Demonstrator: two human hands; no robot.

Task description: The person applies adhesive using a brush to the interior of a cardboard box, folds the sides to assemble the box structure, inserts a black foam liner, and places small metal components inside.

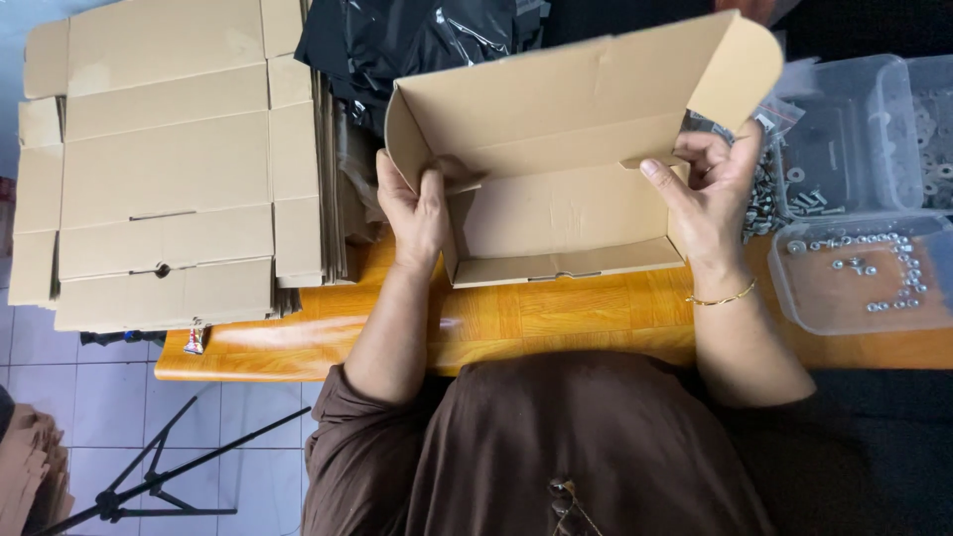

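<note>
Hands, left (415, 210) and right (707, 189), grip cardboard box (556, 213) sides over orange wooden table (556, 318); tiled floor (228, 407).

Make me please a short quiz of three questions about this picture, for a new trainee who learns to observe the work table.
1. True or false: both hands grip the cardboard box, the left hand at one side wall and the right hand at the other.
2. What lies to the left of the box? A) a stack of flat cardboard blanks B) a roll of tape C) a pair of scissors
3. Fill in: the clear plastic tray at the right holds small metal ____.

Key
1. True; the lid flap stands open and the box rests on the wooden table.
2. A
3. screws (bolts and the like)
</note>
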